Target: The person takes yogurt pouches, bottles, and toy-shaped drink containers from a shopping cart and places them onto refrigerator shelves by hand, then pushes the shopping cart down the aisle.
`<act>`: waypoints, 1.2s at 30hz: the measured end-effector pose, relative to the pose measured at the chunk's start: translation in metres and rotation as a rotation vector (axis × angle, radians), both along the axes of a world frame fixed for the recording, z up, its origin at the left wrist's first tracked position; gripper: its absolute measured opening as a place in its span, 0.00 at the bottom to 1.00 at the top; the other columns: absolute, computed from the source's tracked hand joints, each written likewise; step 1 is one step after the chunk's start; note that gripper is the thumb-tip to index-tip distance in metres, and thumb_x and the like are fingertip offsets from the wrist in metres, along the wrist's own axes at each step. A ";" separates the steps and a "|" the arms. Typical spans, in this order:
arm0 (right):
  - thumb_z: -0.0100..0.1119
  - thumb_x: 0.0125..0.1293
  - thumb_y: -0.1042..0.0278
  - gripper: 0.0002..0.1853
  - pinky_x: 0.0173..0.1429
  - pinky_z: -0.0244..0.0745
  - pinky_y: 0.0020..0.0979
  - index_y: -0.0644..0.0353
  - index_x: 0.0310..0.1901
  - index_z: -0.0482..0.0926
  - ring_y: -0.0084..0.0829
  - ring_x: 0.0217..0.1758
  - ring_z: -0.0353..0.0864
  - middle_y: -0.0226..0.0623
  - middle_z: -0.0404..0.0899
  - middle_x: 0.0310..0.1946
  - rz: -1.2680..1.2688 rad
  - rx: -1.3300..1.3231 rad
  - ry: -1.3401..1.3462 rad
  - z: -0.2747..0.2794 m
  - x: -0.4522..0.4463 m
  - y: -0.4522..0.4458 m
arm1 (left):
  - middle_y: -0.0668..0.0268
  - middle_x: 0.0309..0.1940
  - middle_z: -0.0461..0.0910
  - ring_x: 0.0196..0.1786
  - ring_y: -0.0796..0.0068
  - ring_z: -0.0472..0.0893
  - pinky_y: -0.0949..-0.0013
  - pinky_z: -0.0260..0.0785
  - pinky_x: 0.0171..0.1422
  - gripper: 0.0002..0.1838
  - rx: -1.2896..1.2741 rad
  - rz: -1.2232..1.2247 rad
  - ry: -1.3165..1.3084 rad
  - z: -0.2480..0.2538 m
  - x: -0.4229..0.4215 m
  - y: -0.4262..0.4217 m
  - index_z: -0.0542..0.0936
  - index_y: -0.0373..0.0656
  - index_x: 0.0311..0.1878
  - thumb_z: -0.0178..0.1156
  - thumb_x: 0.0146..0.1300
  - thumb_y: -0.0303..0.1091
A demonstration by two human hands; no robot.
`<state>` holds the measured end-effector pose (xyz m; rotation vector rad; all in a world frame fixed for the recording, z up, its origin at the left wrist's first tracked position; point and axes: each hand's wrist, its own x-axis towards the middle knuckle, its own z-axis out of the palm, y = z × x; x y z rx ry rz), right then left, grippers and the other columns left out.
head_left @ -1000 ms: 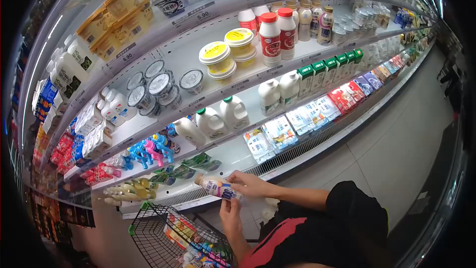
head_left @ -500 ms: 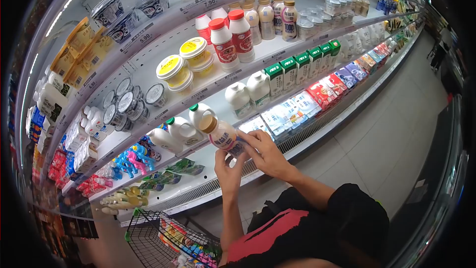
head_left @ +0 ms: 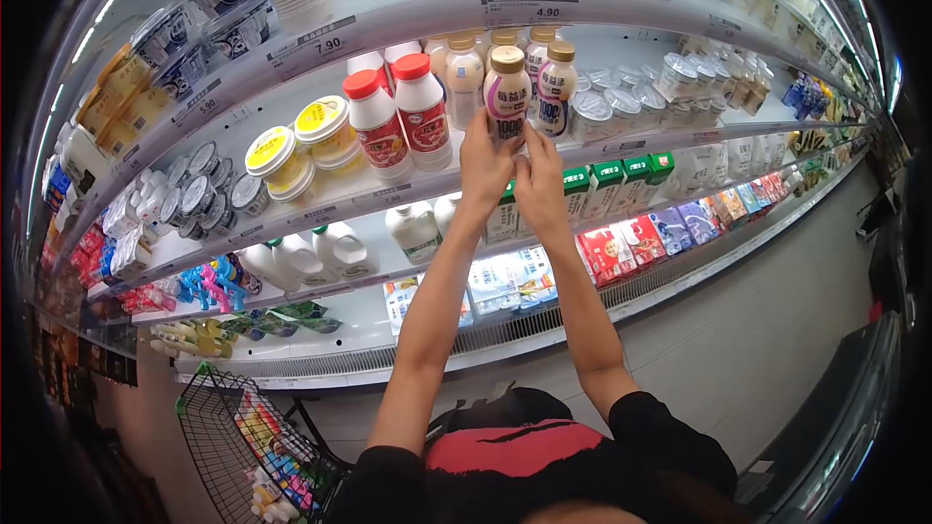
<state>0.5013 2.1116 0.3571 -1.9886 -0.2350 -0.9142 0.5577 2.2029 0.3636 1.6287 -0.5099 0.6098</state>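
fingers of the left hand (head_left: 488,167) and right hand (head_left: 542,184) grasp the front bottle (head_left: 506,94); a sideways nudge could topple the neighbouring bottle (head_left: 556,89) right of it.

Red-capped white bottles (head_left: 424,126) stand upright beside stacked tubs (head_left: 278,160) with yellow-and-white lids; farther left on the same shelf, small cups (head_left: 198,196) sit clustered in piles; below, white jugs (head_left: 340,250) with handles stand near the shelf's edge, and green-and-white cartons (head_left: 607,192) line up to the right; red packets (head_left: 610,252) lie in the lowest row; a black wire cart (head_left: 203,369) with green corners holds colourful packages (head_left: 282,456), on a pale tiled floor (head_left: 718,359).
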 end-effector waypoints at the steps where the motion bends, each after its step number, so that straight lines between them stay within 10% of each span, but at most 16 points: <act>1: 0.48 0.65 0.80 0.27 0.70 0.60 0.45 0.66 0.68 0.67 0.52 0.64 0.66 0.51 0.70 0.62 -0.064 -0.066 0.019 -0.004 0.008 -0.004 | 0.48 0.45 0.79 0.49 0.48 0.80 0.55 0.71 0.52 0.21 0.003 0.015 -0.003 -0.001 0.007 -0.004 0.73 0.35 0.51 0.66 0.54 0.21; 16: 0.50 0.68 0.76 0.23 0.71 0.60 0.46 0.68 0.65 0.70 0.52 0.67 0.65 0.52 0.67 0.68 -0.251 -0.199 0.088 -0.026 0.024 -0.011 | 0.35 0.61 0.70 0.61 0.38 0.73 0.53 0.69 0.64 0.41 0.338 0.061 0.040 -0.012 0.032 -0.012 0.57 0.23 0.71 0.65 0.58 0.31; 21: 0.53 0.68 0.78 0.15 0.67 0.65 0.41 0.67 0.56 0.75 0.44 0.62 0.72 0.49 0.75 0.57 -0.104 -0.018 -0.038 -0.021 -0.052 0.041 | 0.43 0.58 0.74 0.60 0.43 0.75 0.54 0.68 0.64 0.27 0.223 0.052 0.049 -0.034 -0.084 0.045 0.67 0.31 0.66 0.58 0.65 0.29; 29: 0.55 0.66 0.78 0.13 0.54 0.74 0.35 0.67 0.51 0.75 0.40 0.46 0.79 0.49 0.76 0.48 0.937 -0.156 0.713 -0.171 -0.166 0.182 | 0.47 0.43 0.79 0.49 0.46 0.79 0.52 0.71 0.52 0.13 0.245 0.364 0.639 -0.197 -0.295 0.217 0.76 0.35 0.50 0.54 0.62 0.27; 36: 0.58 0.67 0.64 0.21 0.55 0.74 0.49 0.64 0.58 0.70 0.58 0.51 0.79 0.56 0.79 0.48 1.677 -0.912 0.547 -0.218 -0.213 0.351 | 0.47 0.44 0.78 0.51 0.43 0.78 0.50 0.71 0.54 0.15 0.406 0.686 1.005 -0.243 -0.437 0.348 0.78 0.34 0.49 0.59 0.59 0.29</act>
